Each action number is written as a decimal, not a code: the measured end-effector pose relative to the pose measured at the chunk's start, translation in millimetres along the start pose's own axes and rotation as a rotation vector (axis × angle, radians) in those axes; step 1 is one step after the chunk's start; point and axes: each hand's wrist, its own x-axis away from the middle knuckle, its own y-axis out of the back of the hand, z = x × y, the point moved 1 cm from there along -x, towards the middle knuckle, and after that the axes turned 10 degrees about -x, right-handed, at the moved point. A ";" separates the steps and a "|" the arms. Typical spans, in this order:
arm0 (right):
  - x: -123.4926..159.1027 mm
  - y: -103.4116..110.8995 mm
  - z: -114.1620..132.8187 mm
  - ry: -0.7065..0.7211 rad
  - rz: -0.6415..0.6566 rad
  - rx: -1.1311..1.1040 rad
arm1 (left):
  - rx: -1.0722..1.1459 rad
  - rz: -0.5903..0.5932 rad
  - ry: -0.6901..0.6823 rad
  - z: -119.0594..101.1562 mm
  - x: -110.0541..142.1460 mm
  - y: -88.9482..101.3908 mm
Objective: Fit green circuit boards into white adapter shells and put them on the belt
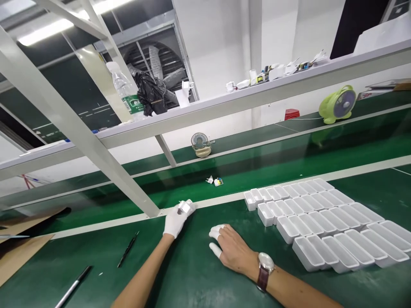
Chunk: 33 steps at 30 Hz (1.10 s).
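Observation:
My left hand [177,219], in a white glove, is closed round a small white plug-like part [184,207] near the white strip at the belt's edge. My right hand [231,248] lies flat on the green table with fingers spread, white cots on two fingertips and a watch [265,267] on the wrist; it holds nothing. Just right of it stand rows of several white open casings [324,222]. A small white part and a circuit piece [215,181] lie apart on the green belt beyond.
A slanted white frame post [80,141] meets the table left of my left hand. Two dark pens [127,249] and cardboard [19,252] lie at the left. Two small fans [338,104], a bottle [126,92] and loose parts sit on the shelf and far belt.

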 end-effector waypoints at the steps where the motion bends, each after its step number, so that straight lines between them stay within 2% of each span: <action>1: 0.3 -0.9 -0.3 0.013 0.011 0.001 | -0.021 -0.019 0.025 0.4 -16.4 2.7; 5: 0.8 -3.1 -2.1 0.041 0.055 0.004 | -0.081 -0.071 0.131 2.1 -61.8 6.1; 7: 0.7 -3.7 -3.5 0.042 0.083 0.006 | -0.090 -0.092 0.160 2.3 -69.7 0.9; 10: 0.8 -5.2 -6.4 0.034 0.149 0.019 | -0.104 -0.143 0.164 0.0 -67.8 -15.3; 13: 1.4 -7.2 -9.2 0.024 0.183 0.019 | -0.129 -0.142 0.094 -8.9 -59.6 -39.7; 16: 2.2 -8.8 -10.8 0.020 0.194 0.015 | -0.154 -0.069 -0.044 -26.1 -56.5 -67.6; 21: 2.8 -10.4 -12.4 0.022 0.209 0.034 | -0.268 -0.064 -0.160 -59.4 -73.1 -97.0; 24: 2.5 -11.5 -14.4 0.036 0.211 0.050 | -0.346 -0.098 -0.161 -73.0 -87.9 -100.8; 28: -0.3 -10.0 -16.7 0.062 0.212 0.066 | -0.403 -0.089 -0.126 -81.7 -99.5 -96.2; 33: -4.9 -3.0 -15.3 0.080 0.217 0.101 | -0.388 -0.064 -0.167 -91.6 -84.3 -85.2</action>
